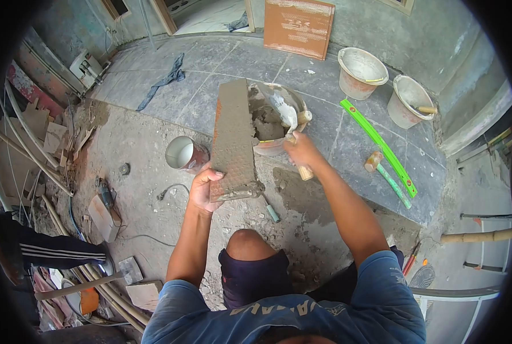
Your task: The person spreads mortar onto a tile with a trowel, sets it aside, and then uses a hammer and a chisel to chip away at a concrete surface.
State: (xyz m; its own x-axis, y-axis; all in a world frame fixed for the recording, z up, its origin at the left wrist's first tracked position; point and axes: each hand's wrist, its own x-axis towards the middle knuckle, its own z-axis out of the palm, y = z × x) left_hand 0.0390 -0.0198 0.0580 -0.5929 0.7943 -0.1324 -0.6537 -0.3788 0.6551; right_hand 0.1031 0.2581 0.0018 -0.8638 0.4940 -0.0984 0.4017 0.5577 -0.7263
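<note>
My left hand grips the lower left corner of a long tile, thumb on top. Grey wet mortar coats its face, thinner toward the left edge, where orange-brown shows through. My right hand is closed round the wooden handle of a trowel. The trowel's pale, mortar-smeared blade points up and left over a bucket of mortar. Part of that bucket is hidden behind the tile. Beside the tile's left edge stands a small white-lined pail.
Two mortar-stained buckets stand by the wall. A green level and a mallet lie on grey tiles at right. A cardboard box leans at the back. An angle grinder, bamboo poles and debris occupy the left. Another person's leg shows there.
</note>
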